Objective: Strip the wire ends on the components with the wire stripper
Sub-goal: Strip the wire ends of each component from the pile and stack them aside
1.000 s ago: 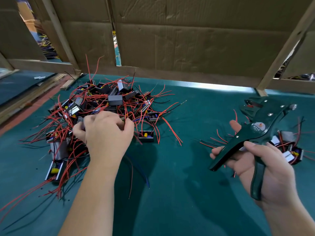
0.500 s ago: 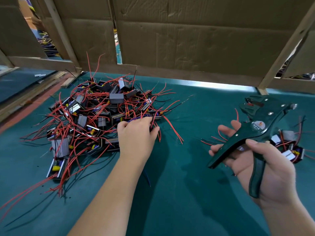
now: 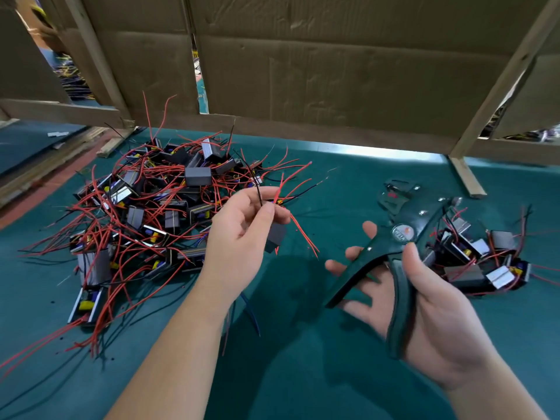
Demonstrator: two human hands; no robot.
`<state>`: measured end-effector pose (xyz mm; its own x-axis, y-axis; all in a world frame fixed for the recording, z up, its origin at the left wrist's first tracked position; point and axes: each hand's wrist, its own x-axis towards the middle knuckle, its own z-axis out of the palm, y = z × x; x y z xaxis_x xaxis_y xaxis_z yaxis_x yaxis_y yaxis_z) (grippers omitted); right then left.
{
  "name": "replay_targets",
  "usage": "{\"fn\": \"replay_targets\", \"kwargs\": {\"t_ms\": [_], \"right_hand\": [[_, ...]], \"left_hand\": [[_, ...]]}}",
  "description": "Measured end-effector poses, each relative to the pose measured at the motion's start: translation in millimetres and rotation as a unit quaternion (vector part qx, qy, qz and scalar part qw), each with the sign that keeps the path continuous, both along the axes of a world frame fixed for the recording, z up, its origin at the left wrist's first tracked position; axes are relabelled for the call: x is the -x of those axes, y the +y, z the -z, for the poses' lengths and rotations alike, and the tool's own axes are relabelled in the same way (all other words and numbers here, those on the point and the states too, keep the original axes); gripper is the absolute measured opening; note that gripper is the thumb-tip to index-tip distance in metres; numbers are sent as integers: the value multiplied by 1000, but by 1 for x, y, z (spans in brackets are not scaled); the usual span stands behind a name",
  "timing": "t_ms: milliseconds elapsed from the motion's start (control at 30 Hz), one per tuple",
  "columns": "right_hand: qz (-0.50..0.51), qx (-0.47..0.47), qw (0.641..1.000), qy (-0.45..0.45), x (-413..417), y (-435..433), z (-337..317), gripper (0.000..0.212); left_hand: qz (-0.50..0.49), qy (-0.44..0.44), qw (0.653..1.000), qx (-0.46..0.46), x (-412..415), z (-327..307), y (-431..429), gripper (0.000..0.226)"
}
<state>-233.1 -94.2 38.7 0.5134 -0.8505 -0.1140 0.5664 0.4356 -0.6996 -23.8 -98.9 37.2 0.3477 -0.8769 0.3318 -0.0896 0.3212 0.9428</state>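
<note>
In the head view I saw the left hand (image 3: 242, 234) pinching the wires of one gray component (image 3: 275, 237) just beside the big pile (image 3: 145, 213). The right hand (image 3: 424, 313) gripped the wire stripper (image 3: 403, 247), handles spread, apart from those wires. I judged that piece unstripped and the small pile (image 3: 478, 256) on the right finished, so most work remained.

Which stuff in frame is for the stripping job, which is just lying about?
Job: wire stripper in right hand; component, wires pinched by left hand; large component pile; smaller pile at right.
Lying about: cardboard panels; wooden frame.
</note>
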Motion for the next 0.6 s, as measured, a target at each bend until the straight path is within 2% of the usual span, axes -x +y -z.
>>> {"fn": "replay_targets", "kwargs": {"t_ms": [67,200,400,600], "right_hand": [[-25,0,1000,2,-2,2,2,71],[-33,2,999,34,-10,6,4,58],[-93,20,994,45,-12,10,1,75],[-140,11,989,47,-14,13,1,75]], "left_hand": [[9,41,999,-14,2,-3,0,28],[1,20,1000,-4,5,-4,2,23],[3,34,999,6,9,-6,6,11],[38,12,999,21,14,-5,6,14]]}}
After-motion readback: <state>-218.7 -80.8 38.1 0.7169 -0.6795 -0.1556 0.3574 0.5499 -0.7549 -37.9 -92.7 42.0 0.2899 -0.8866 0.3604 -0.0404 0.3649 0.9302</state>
